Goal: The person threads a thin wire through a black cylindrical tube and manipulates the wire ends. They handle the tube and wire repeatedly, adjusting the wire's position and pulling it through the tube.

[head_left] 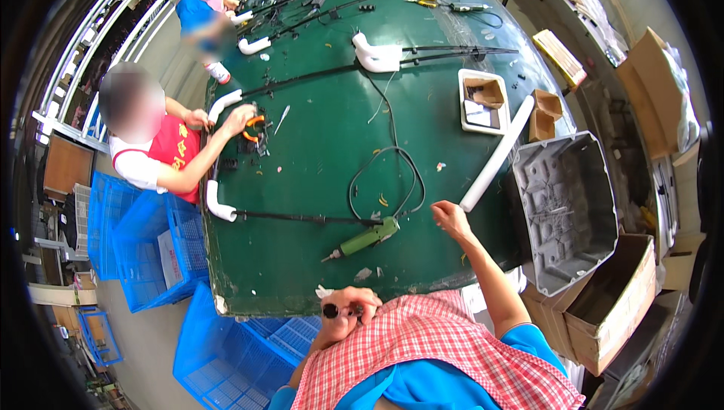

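Note:
My left hand (349, 313) is wrapped round a dark rod-like part at the table's near edge, in front of the checked apron. A round black end (330, 310) pokes out of that grip; most of the part is hidden. Over the table at the right, my right hand (450, 219) has its fingers drawn together. Whatever they hold is too small to make out. Just beyond it lies a long white tube (498, 155), slanting up and right. A green electric screwdriver (368, 239) with a black cord rests on the table between my hands.
Black rods with white elbow pieces (379, 55) span the green table (317, 146). At the left, a co-worker (162, 150) handles them. A white tray (464, 101), a grey bin (535, 176) and a cardboard box (630, 300) stand right; blue crates (162, 240) stand left.

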A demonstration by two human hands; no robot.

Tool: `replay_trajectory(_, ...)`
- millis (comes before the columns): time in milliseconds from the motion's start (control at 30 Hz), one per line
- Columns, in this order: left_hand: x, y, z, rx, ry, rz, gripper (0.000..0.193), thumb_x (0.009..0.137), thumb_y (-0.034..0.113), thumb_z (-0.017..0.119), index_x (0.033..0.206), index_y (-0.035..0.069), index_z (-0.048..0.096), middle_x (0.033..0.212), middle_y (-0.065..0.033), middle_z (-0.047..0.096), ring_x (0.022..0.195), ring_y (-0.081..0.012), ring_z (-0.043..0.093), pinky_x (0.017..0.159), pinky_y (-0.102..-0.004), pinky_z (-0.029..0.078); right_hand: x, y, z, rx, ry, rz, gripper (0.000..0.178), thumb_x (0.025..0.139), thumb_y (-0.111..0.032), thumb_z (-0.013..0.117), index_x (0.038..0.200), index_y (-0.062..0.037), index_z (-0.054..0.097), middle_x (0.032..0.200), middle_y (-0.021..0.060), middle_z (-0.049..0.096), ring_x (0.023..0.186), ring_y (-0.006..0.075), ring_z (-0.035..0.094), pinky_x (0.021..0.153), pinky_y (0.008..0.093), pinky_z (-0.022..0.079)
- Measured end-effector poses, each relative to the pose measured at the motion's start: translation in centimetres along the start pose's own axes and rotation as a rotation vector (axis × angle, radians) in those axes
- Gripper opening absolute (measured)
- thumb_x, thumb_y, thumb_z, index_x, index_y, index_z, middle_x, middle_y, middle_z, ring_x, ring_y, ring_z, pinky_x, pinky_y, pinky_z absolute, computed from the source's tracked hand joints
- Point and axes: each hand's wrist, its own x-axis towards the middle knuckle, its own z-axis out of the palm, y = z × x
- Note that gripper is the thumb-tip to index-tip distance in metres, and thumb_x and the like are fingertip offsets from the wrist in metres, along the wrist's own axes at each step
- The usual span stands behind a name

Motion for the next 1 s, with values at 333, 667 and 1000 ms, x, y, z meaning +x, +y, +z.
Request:
replay_trajectory(333,4.8,0.7,-1.9,-0.305,0.080,-0.234,0.064,0.098,0.053,0.040,0.110,-0.006,0.059,0.068,-0.0115,0.058,0.061,-0.0172,0.053,0.061,-0.0298,0.044,21.0,-10.6,10.5,-0.625,-0.057,-0.630,0.034,0.085,-0.014,0.060,0.117,-0.0040,0.056,0.122,0.0147,0.053,0.103,0.0343,0.059,0.083,0.0413,0.053)
replay_trajectory(667,9.2,-1.2,-2.0,-0.027,0.569,-0.434,0.031,0.100,0.023,0.046,0.099,-0.004,0.062,0.068,-0.0065,0.056,0.062,-0.0137,0.053,0.059,-0.0259,0.044,30.9,-9.8,15.4,-1.418,0.040,-0.946,0.015,0.081,-0.017,0.057,0.086,-0.0047,0.064,0.088,0.0089,0.056,0.078,0.0196,0.060,0.061,0.0297,0.050)
replay_trajectory(1000,9.8,-1.8,-2.1,-0.089,0.386,-0.478,0.029,0.102,0.022,0.045,0.104,-0.002,0.063,0.074,-0.0027,0.058,0.067,-0.0084,0.052,0.063,-0.0224,0.043,25.9,-11.9,12.0,-1.114,0.017,-1.025,0.023,0.082,-0.012,0.056,0.102,0.0004,0.056,0.094,0.0126,0.054,0.078,0.0234,0.064,0.057,0.0335,0.054)
